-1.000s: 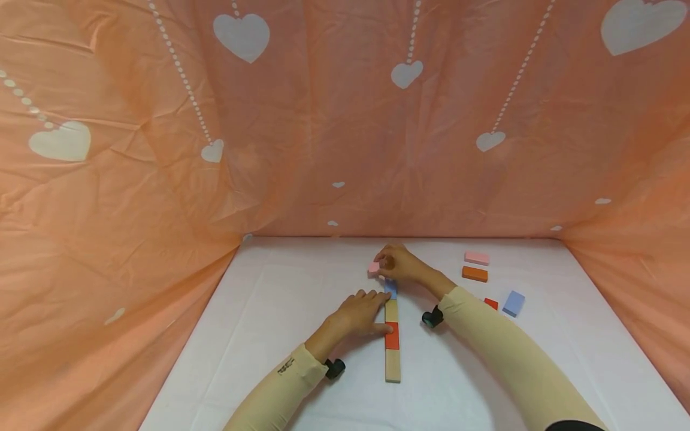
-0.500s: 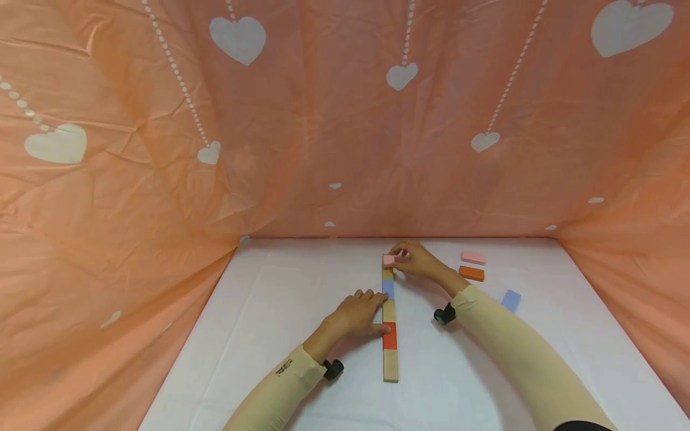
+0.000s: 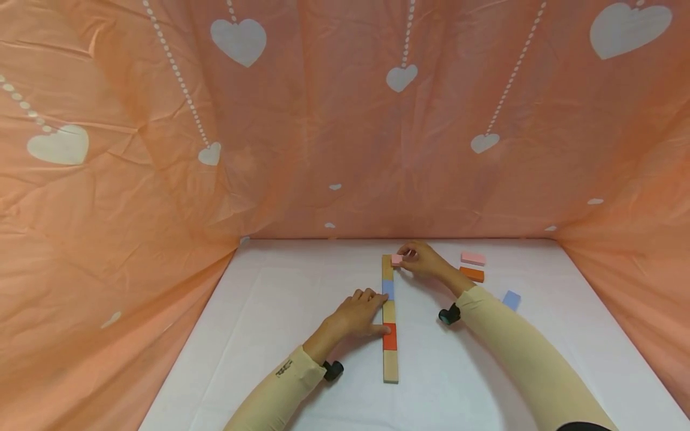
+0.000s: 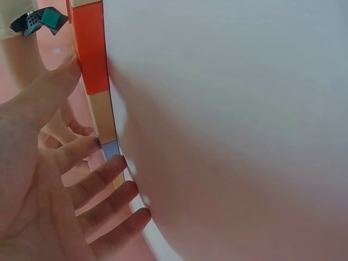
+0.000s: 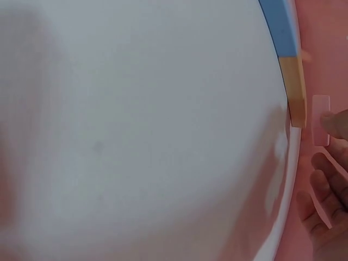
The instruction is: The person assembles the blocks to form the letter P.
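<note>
i see the right grip (image 3: 423, 260) pinching a small pink rectangular block, wooden-looking (image 3: 396, 260), at upper centre of the frame, just right of the far end of a straight row of flat blocks (image 3: 389, 311). a plain tan wooden block (image 3: 387, 267) makes that end; i can't tell whether the pink one touches it or clears the white cloth-covered worktop (image 3: 259, 311). the left grip (image 3: 353, 314) holds nothing, its fingers uncurled, one at the pale-blue rectangular block (image 3: 388, 290), the thumb on the bright red rectangular block (image 3: 390, 338). my worry is a leftward bump: no finger steadies the tan end, so it could skew. a twitch of the thumb could shove the red block out of line, and a weak pinch could drop the pink one askew.
</note>
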A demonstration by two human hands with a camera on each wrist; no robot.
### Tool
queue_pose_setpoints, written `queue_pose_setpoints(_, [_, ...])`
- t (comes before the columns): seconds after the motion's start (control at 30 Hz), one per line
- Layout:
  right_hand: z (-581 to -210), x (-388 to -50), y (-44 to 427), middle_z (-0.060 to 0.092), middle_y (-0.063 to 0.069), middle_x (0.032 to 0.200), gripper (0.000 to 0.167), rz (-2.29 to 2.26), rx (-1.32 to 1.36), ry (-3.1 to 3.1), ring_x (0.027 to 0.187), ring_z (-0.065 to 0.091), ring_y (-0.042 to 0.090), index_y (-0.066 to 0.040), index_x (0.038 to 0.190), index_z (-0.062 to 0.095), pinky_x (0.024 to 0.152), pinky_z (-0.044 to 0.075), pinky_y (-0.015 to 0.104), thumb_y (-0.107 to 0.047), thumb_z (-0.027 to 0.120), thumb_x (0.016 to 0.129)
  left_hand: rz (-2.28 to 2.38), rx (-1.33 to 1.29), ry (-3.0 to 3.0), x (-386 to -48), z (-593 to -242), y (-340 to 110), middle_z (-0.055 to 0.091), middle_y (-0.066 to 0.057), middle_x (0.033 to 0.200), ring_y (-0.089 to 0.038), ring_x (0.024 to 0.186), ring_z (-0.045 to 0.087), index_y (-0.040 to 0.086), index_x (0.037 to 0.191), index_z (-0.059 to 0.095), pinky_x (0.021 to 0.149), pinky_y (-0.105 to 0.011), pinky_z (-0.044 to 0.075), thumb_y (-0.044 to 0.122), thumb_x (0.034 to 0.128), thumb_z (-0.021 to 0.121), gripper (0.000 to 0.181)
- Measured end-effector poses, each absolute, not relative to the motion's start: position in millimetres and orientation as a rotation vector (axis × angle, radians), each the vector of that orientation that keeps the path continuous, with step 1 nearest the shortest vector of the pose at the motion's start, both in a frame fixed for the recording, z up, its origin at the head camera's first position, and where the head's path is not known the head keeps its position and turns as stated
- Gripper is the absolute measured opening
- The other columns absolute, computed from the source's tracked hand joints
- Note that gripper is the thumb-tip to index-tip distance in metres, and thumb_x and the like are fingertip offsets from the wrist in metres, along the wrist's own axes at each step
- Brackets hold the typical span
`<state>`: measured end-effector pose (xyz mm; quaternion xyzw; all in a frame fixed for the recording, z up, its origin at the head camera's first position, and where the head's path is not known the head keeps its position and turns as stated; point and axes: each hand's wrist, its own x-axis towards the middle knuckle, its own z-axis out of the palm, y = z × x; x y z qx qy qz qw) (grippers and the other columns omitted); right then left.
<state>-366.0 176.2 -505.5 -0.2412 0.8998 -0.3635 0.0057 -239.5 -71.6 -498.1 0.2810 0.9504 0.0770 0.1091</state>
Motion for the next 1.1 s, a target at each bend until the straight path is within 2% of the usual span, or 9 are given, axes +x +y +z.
queue_pose_setpoints(0.47, [-511.2,-372.2,178.3,0.068,0.018,0.122,0.026,-1.135,-0.626,2.79,0.116,0.062,0.037,0.001,0.121,0.07,0.104,0.053,0.054,-0.013,0.076,0.1,0.203,0.828,2.803,-238.1,-495.4,-70.3,0.054,-0.008,0.153,-0.029,0.135,0.052,0.017,0.163,0.045,0.107,-0.043,0.05,0.059,0.0974,0.073,0.083])
queue_pose_setpoints(0.9, [-509.5,-372.1,175.4,0.066,0.019,0.122,0.028,-1.115,-0.608,2.784,0.116,0.062,0.037,0.003,0.123,0.068,0.104,0.053,0.053,-0.014,0.075,0.102,0.162,0.83,2.826,-235.0,-491.4,-69.1,0.055,-0.008,0.151,-0.029,0.134,0.054,0.017,0.163,0.047,0.106,-0.043,0.052,0.059,0.0974,0.074,0.082])
queue_pose_setpoints(1.1, [-509.9,-372.8,174.1,0.066,0.021,0.123,0.027,-1.114,-0.613,2.782,0.116,0.063,0.038,0.004,0.124,0.068,0.103,0.054,0.053,-0.01,0.073,0.102,0.154,0.831,2.829,-235.2,-492.0,-69.1,0.055,-0.008,0.151,-0.029,0.134,0.054,0.018,0.163,0.047,0.106,-0.042,0.052,0.059,0.0973,0.074,0.082])
